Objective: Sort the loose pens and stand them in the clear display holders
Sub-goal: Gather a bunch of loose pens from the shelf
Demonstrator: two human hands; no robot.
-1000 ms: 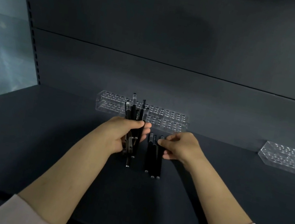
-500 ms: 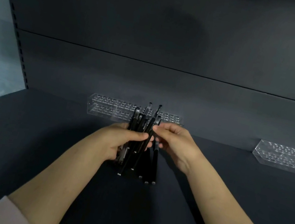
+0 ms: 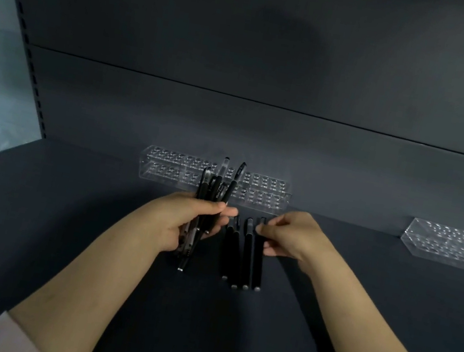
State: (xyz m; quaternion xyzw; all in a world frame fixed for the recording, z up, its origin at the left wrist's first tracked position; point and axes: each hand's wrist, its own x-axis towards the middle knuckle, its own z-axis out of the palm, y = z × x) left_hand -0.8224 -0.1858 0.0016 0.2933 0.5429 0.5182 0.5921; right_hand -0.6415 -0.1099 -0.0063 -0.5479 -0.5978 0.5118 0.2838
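Note:
My left hand point(image 3: 185, 223) grips a bundle of several black pens point(image 3: 216, 185), held upright with tips fanning out in front of a clear display holder point(image 3: 265, 192) at the back of the dark shelf. To its right, several black pens point(image 3: 244, 255) lie side by side on the shelf. My right hand point(image 3: 291, 236) pinches the top end of the rightmost lying pen point(image 3: 258, 255) between thumb and fingertips. The holder's holes look empty.
A second clear holder point(image 3: 453, 249) sits at the far right against the dark back panel point(image 3: 232, 132). The shelf's slotted upright point(image 3: 27, 46) and a pale wall are on the left. Dark shelf surface point(image 3: 95, 207) spreads around the pens.
My right hand has moved away from the bundle in my left hand, down to the row of pens on the shelf, bringing one pen to the row's right end.

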